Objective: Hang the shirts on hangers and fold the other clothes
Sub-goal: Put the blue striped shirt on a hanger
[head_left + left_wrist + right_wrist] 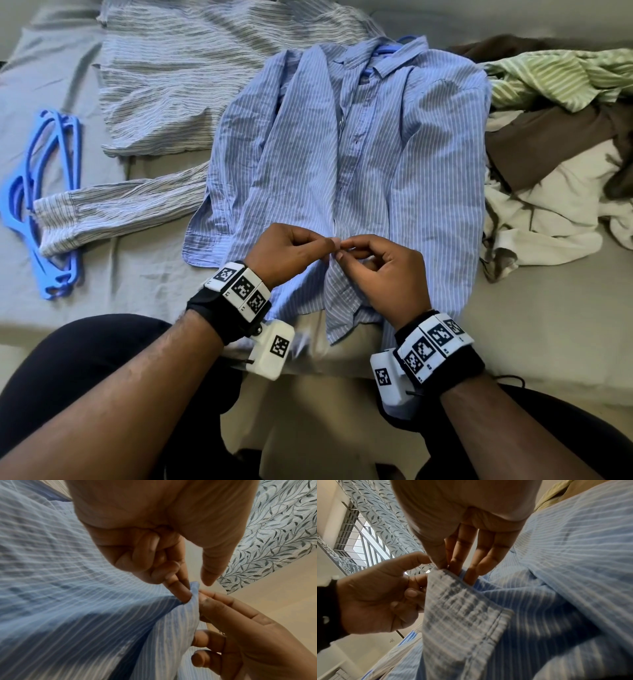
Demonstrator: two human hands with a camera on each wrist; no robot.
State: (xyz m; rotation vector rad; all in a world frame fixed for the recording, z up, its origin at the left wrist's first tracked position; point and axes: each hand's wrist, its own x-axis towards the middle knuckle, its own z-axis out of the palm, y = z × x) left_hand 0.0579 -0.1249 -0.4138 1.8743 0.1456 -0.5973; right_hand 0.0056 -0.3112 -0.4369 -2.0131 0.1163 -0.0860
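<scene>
Head view – both hands [337, 253] pinch the blue shirt's [411, 164] placket

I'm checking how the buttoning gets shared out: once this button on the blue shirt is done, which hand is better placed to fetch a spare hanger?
Left, probably. The spare hangers lie on the left hand's side of the blue shirt; the right hand would have to cross over it.
</scene>
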